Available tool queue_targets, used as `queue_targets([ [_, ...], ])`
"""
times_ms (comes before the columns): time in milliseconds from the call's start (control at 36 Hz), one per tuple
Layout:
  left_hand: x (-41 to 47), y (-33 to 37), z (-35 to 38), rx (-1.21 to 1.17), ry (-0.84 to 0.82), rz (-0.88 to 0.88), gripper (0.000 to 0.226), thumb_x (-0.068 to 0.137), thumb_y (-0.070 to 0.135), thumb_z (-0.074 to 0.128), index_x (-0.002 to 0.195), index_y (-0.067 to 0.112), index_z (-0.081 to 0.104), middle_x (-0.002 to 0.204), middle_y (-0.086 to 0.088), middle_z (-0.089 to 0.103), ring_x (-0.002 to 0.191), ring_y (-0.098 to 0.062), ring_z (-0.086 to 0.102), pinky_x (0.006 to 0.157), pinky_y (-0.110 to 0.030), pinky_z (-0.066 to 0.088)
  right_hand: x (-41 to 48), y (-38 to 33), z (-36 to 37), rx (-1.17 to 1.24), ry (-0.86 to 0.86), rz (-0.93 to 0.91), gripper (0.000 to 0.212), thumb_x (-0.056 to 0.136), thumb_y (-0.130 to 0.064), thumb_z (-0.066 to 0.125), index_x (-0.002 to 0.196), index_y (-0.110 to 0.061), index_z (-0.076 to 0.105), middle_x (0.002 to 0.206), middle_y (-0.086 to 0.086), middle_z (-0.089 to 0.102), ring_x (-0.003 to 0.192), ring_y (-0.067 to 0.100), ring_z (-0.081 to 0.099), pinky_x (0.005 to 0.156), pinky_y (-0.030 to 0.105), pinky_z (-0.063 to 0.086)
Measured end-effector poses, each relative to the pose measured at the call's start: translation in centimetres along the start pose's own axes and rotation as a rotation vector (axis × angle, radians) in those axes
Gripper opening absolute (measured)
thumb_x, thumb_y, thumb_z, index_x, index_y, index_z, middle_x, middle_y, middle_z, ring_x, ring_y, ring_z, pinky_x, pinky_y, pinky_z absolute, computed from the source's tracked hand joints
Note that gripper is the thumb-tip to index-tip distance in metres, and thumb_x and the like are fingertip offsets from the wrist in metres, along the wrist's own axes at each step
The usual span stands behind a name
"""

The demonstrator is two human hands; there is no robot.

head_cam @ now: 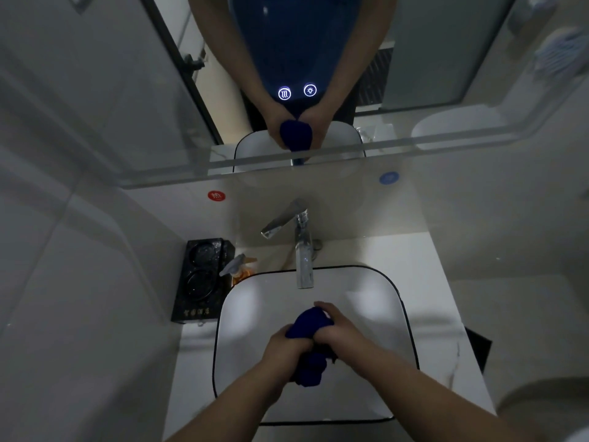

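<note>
A dark blue cloth (pixel 310 323) is bunched up above the middle of a white square basin (pixel 242 301) with a thin black rim. My left hand (pixel 287 349) grips the lower part of the cloth, and its bottom end hangs out below my fist. My right hand (pixel 334 327) holds the upper part, fingers curled over the top of the bundle. Both hands press together over the bowl. No water shows at the chrome tap (pixel 302 250), which stands behind the basin with its spout pointing toward me.
A black tray (pixel 200 282) and an orange pump bottle (pixel 240 269) stand left of the basin on the pale counter (pixel 424 282). A mirror (pixel 318 74) with two lit touch buttons hangs above, reflecting my arms. Red (pixel 216 195) and blue (pixel 389 178) round stickers mark the wall.
</note>
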State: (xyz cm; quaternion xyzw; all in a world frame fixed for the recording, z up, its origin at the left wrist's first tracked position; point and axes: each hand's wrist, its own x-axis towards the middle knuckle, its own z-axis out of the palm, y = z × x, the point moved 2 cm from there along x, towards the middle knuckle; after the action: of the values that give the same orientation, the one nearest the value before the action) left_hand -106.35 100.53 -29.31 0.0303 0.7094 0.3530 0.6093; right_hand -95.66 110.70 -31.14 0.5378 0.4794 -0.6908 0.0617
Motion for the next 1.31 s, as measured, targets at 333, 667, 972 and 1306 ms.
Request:
queue_targets([
  [333,0.4,-1.8,0.5,-0.017,-0.305,-0.09,0.082,0.07,0.028,0.101,0.139,0.039,0.058,0.13,-0.006,0.076,0.119,-0.033,0.074,0.091,-0.051,0.066,0.0,-1.6,-0.6,-0.166,0.134,-0.011,0.043,0.05,-0.009,0.047,0.084,-0.022,0.07,0.081,0.002,0.072,0.076,0.019,0.068,0.058,0.023,0.05],
  [667,1.7,-0.1,0.1,0.74,0.12,0.056,0.029,0.086,0.023,0.078,0.113,0.02,0.067,0.078,0.009,0.072,0.057,0.0,0.067,0.049,-0.018,0.051,-1.9,-2.8,0.3,-0.421,-0.092,0.15,0.026,0.1,-0.024,0.061,0.118,-0.015,0.044,0.09,0.015,0.051,0.062,0.023,0.044,0.047,0.027,0.03],
  [972,-0.8,1.1,-2.9,0.011,-0.301,-0.35,0.044,0.095,0.008,0.062,0.138,0.006,0.055,0.123,-0.024,0.077,0.105,-0.043,0.076,0.092,-0.051,0.064,-4.4,1.8,-0.4,-0.989,0.094,-0.739,0.103,0.079,-0.047,0.05,0.168,-0.048,-0.001,0.171,0.003,0.028,0.158,0.032,0.027,0.13,0.049,0.024],
  [1306,-1.2,0.9,-2.0,0.397,-0.605,-0.622,0.048,0.061,0.026,0.066,0.106,0.011,0.057,0.077,-0.001,0.064,0.055,-0.014,0.052,0.046,-0.021,0.038,-1.8,0.6,-1.0,-1.381,-0.131,-1.103,0.098,0.082,-0.044,0.077,0.166,-0.032,0.029,0.165,0.006,0.039,0.157,0.032,0.032,0.125,0.047,0.032],
])
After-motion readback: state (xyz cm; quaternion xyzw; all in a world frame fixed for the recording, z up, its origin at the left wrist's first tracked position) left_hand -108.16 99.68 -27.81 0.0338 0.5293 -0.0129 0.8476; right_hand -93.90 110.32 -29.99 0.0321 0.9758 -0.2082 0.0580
